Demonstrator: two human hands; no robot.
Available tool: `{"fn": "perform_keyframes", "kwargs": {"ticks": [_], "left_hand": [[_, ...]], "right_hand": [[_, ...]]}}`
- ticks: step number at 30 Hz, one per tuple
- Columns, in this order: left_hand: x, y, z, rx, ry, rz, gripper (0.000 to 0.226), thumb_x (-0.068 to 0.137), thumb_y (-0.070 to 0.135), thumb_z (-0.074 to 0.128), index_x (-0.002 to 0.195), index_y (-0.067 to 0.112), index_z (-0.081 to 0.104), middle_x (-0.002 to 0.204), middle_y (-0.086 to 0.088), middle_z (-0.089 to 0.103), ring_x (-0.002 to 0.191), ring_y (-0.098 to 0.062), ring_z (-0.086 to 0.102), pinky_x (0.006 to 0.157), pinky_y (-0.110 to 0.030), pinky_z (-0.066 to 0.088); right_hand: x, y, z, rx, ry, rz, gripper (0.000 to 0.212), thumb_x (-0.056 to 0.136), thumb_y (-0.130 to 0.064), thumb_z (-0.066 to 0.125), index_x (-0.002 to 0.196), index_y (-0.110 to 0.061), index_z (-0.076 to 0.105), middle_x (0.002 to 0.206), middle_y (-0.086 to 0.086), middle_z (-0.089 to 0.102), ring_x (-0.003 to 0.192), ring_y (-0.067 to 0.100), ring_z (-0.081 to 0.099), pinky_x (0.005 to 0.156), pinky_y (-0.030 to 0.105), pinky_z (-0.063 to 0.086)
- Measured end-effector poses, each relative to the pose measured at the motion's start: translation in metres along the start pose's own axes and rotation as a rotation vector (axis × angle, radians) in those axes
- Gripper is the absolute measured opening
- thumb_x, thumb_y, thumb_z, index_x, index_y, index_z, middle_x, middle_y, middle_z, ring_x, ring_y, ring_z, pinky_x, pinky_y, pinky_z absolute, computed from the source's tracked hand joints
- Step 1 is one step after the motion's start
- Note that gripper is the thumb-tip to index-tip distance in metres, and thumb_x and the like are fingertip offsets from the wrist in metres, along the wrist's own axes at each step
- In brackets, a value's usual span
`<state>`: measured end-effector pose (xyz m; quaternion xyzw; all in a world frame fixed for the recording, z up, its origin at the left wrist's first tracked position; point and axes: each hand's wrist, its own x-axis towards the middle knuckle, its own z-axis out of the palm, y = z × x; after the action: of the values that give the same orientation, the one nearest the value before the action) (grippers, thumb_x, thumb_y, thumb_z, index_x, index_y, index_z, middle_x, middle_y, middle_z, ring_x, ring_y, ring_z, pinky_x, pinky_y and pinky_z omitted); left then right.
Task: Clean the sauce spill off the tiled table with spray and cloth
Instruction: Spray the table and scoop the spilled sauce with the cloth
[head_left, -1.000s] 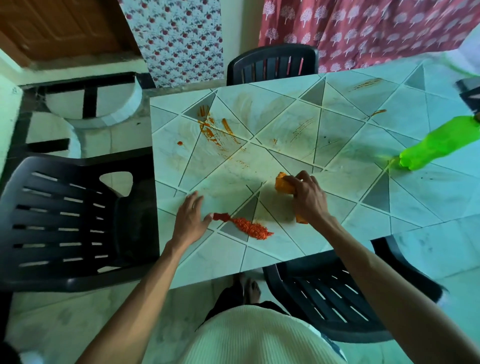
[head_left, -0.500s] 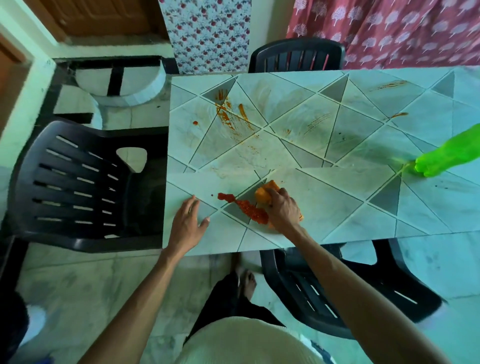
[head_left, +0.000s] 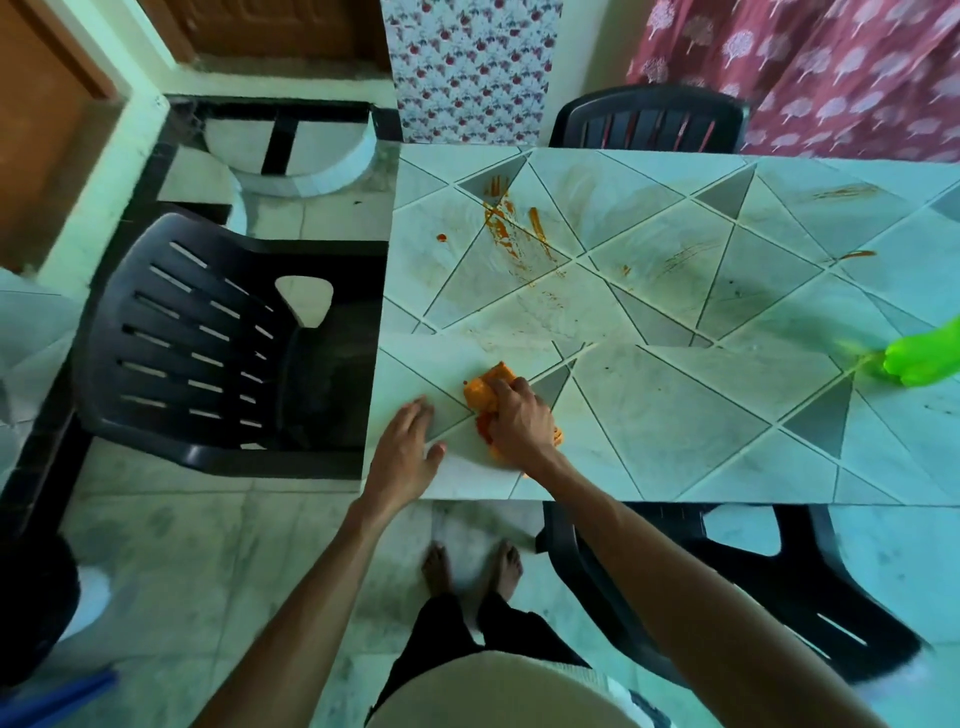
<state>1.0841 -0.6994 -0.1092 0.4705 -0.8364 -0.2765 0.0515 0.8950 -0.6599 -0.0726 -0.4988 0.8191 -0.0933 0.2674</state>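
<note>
On the table (head_left: 675, 405), the cloth (head_left: 491, 392) sits lower centre under the right hand (head_left: 519, 421); left hand (head_left: 408, 457) just left; spray bottle (head_left: 922, 358) far right.

place: home dining area | table (head_left: 675, 415) tiled top | black plastic chairs: left edge (head_left: 208, 338), far edge (head_left: 649, 122), near edge (head_left: 727, 597) | printed curtains (head_left: 831, 67) behind | wooden door (head_left: 270, 26) | tile floor (head_left: 208, 545)

Left hand (head_left: 408, 449) flat, palm down, fingers spread, arm extended forward. Right hand (head_left: 519, 423) just beside it, fingers curled closed in grip, wrist bent, forearm reaching diagonally.
</note>
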Motion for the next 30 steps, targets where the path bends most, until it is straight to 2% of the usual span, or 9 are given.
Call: {"fn": "perform_keyframes", "kwargs": {"ticks": [3, 11, 16, 19, 22, 24, 28, 30], "left_hand": [[0.0, -0.002, -0.003, -0.016, -0.008, 0.013, 0.06, 0.095, 0.021, 0.061, 0.147, 0.002, 0.039, 0.158, -0.01, 0.029, 0.147, -0.025, 0.024, 0.117, -0.026, 0.014], [-0.002, -0.014, -0.01, -0.034, -0.036, 0.071, 0.056, 0.096, 0.017, 0.06, 0.146, 0.001, 0.04, 0.159, -0.009, 0.028, 0.148, -0.024, 0.024, 0.119, -0.029, 0.019], [-0.01, -0.027, -0.013, -0.043, -0.032, 0.085, 0.056, 0.095, 0.011, 0.06, 0.146, 0.002, 0.04, 0.158, -0.009, 0.03, 0.148, -0.025, 0.024, 0.121, -0.031, 0.02], [-0.013, -0.032, -0.013, -0.055, -0.034, 0.089, 0.058, 0.096, 0.014, 0.059, 0.148, 0.004, 0.037, 0.159, -0.008, 0.028, 0.149, -0.023, 0.021, 0.121, -0.031, 0.019], [-0.013, -0.034, -0.014, -0.045, -0.038, 0.103, 0.06, 0.095, 0.017, 0.06, 0.149, 0.003, 0.036, 0.159, -0.009, 0.027, 0.148, -0.024, 0.022, 0.121, -0.032, 0.018], [-0.013, -0.033, -0.014, -0.048, -0.043, 0.101, 0.061, 0.095, 0.018, 0.061, 0.149, 0.004, 0.036, 0.159, -0.01, 0.028, 0.148, -0.025, 0.022, 0.121, -0.032, 0.017], [-0.012, -0.028, -0.016, -0.093, -0.02, 0.066, 0.057, 0.094, 0.02, 0.062, 0.146, 0.007, 0.041, 0.156, -0.01, 0.032, 0.146, -0.025, 0.027, 0.12, -0.035, 0.024], [-0.01, -0.025, -0.016, -0.094, -0.01, 0.058, 0.054, 0.095, 0.02, 0.061, 0.144, 0.008, 0.043, 0.155, -0.01, 0.034, 0.144, -0.026, 0.028, 0.119, -0.035, 0.024]], "right_hand": [[-0.001, 0.0, 0.0, -0.007, -0.008, -0.011, 0.063, 0.089, -0.03, 0.068, 0.148, -0.025, 0.044, 0.134, 0.014, 0.053, 0.109, 0.04, 0.06, 0.09, 0.045, 0.05], [-0.019, -0.011, 0.012, -0.042, -0.003, -0.07, 0.061, 0.087, -0.033, 0.071, 0.144, -0.032, 0.049, 0.13, 0.01, 0.057, 0.113, 0.04, 0.057, 0.088, 0.045, 0.049], [-0.026, -0.021, 0.013, -0.081, -0.075, -0.103, 0.067, 0.085, -0.031, 0.073, 0.146, -0.034, 0.046, 0.132, 0.007, 0.054, 0.118, 0.038, 0.053, 0.09, 0.045, 0.047], [-0.029, -0.021, 0.003, -0.007, -0.089, -0.124, 0.064, 0.084, -0.018, 0.071, 0.143, -0.029, 0.052, 0.123, 0.01, 0.057, 0.112, 0.036, 0.057, 0.083, 0.042, 0.048], [-0.033, -0.015, -0.011, 0.09, -0.009, -0.117, 0.067, 0.073, 0.002, 0.064, 0.135, -0.022, 0.061, 0.114, 0.012, 0.059, 0.104, 0.036, 0.06, 0.077, 0.042, 0.053], [-0.037, -0.008, -0.022, 0.118, 0.058, -0.109, 0.065, 0.069, 0.002, 0.067, 0.131, -0.019, 0.064, 0.112, 0.01, 0.06, 0.1, 0.034, 0.06, 0.077, 0.041, 0.053], [-0.042, 0.007, -0.046, 0.173, 0.166, -0.111, 0.052, 0.075, -0.012, 0.062, 0.126, -0.019, 0.068, 0.109, 0.008, 0.063, 0.095, 0.028, 0.06, 0.078, 0.035, 0.048], [-0.044, 0.017, -0.055, 0.178, 0.202, -0.092, 0.05, 0.078, -0.004, 0.067, 0.127, -0.019, 0.068, 0.109, 0.008, 0.063, 0.095, 0.027, 0.06, 0.079, 0.033, 0.046]]}}
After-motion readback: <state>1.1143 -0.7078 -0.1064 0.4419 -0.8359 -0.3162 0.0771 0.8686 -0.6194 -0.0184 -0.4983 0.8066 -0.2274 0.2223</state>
